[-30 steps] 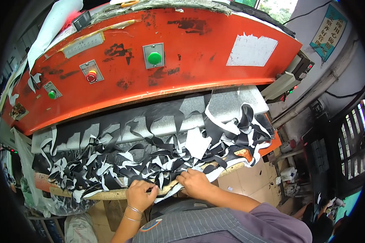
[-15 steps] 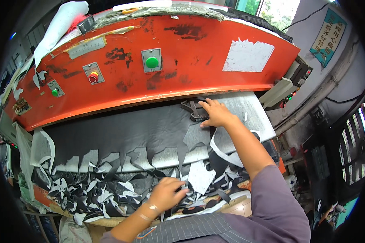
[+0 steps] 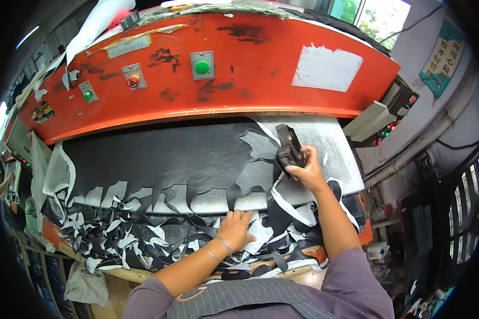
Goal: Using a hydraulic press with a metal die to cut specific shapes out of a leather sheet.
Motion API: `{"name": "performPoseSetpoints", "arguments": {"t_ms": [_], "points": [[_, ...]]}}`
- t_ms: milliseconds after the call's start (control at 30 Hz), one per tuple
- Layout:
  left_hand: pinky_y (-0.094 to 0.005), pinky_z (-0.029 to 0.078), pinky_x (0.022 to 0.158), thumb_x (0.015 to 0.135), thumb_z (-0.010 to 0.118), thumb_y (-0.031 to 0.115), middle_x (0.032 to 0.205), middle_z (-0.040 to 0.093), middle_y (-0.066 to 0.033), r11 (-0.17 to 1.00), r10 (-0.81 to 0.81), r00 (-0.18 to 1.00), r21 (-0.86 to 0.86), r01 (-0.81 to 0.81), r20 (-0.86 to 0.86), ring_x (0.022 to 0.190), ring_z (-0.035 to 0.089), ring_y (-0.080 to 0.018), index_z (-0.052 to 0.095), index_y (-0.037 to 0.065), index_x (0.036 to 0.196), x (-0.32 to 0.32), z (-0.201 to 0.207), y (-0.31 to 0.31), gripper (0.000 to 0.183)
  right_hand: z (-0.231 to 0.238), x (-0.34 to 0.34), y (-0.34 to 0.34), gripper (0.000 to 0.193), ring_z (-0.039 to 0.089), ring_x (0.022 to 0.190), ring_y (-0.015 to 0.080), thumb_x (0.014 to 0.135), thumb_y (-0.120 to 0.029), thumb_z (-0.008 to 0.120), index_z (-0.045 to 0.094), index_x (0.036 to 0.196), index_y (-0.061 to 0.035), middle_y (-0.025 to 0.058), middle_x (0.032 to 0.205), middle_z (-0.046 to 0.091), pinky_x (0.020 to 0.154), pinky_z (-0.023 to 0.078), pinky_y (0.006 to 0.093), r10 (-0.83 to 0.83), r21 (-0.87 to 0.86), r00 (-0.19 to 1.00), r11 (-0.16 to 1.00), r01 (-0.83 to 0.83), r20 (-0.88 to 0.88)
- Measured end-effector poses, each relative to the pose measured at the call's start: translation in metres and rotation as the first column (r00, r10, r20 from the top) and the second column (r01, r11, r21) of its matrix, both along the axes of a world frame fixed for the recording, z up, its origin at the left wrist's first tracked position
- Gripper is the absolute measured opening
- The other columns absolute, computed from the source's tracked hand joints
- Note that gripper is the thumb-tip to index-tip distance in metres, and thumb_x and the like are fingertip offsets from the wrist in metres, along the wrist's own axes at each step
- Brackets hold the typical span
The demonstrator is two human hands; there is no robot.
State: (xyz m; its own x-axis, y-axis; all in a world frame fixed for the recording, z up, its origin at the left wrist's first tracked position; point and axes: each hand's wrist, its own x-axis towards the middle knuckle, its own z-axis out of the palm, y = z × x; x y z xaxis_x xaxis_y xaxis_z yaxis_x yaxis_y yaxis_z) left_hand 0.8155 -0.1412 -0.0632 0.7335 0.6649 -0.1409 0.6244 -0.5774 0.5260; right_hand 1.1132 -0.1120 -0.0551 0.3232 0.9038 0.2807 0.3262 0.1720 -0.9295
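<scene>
Room above sheet (image 3: 165, 154), beam (image 3: 250, 69) beyond; scraps (image 3: 126, 242) nearer

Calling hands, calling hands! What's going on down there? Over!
Right hand gripping dark tool. Left hand at white piece. Scraps heaped on near side of black sheet.

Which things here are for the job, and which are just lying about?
Probably used:
right hand, holding dark tool
left hand, at pale piece
black sheet
red machine

Probably just lying about:
scrap strips
pale sack
white roll
</scene>
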Motion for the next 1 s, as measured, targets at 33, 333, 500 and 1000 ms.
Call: {"name": "performPoseSetpoints", "arguments": {"t_ms": [33, 333, 500, 1000], "points": [[-0.0392, 0.042, 0.091, 0.067, 0.081, 0.032, 0.108, 0.058, -0.0146, 0.998, 0.02, 1.0, 0.054, -0.019, -0.013, 0.109, 0.052, -0.0334, 0.046, 0.007, 0.132, -0.001, -0.01, 0.002, 0.077, 0.009, -0.006, -0.023, 0.068, 0.054, 0.105, 0.0217, 0.066, -0.026, 0.083, 0.043, 0.119, -0.0085, 0.0089, 0.119, 0.049, 0.091, 0.046, 0.0353, 0.076, -0.054, 0.942, 0.994, -0.099, -0.327], [-0.0385, 0.045, 0.084, 0.07, 0.077, 0.035, 0.095, 0.063, -0.0143, 0.996, 0.081, 0.996, 0.026, -0.082, 0.022, 0.095, 0.056, -0.0316, 0.066, 0.003, 0.096, 0.001, -0.009, -0.002, 0.043, 0.008, -0.073, -0.172, 0.093, 0.06, 0.101, 0.0264, 0.062, -0.03, 0.082, 0.03, 0.135, -0.0086, 0.0119, 0.116, 0.052, 0.087, 0.054, 0.0461, 0.264, 0.062, 0.507, 0.923, -0.38, -0.821], [-0.0414, 0.045, 0.089, 0.071, 0.073, 0.048, 0.107, 0.058, -0.0179, 0.976, -0.089, 0.995, 0.198, 0.095, -0.042, 0.103, 0.053, -0.0337, 0.062, 0.002, 0.108, 0.007, 0.017, -0.038, 0.06, -0.003, -0.115, -0.196, 0.086, 0.064, 0.093, 0.0268, 0.071, -0.034, 0.076, 0.028, 0.137, -0.0089, 0.0135, 0.112, 0.055, 0.079, 0.057, 0.0414, 0.226, 0.079, 0.35, 0.918, -0.388, -0.909], [-0.0331, 0.052, 0.076, 0.092, 0.055, 0.016, 0.113, 0.063, -0.0207, 0.899, 0.438, 0.812, -0.21, -0.385, 0.386, 0.095, 0.064, -0.0348, 0.062, 0.002, 0.108, -0.097, 0.037, -0.075, 0.023, -0.01, -0.16, -0.228, 0.074, 0.067, 0.088, 0.028, 0.077, -0.053, 0.064, 0.049, 0.124, 0.0017, 0.0167, 0.105, 0.064, 0.077, 0.056, 0.0373, 0.169, -0.025, 0.547, 0.944, -0.329, -0.82]]}}
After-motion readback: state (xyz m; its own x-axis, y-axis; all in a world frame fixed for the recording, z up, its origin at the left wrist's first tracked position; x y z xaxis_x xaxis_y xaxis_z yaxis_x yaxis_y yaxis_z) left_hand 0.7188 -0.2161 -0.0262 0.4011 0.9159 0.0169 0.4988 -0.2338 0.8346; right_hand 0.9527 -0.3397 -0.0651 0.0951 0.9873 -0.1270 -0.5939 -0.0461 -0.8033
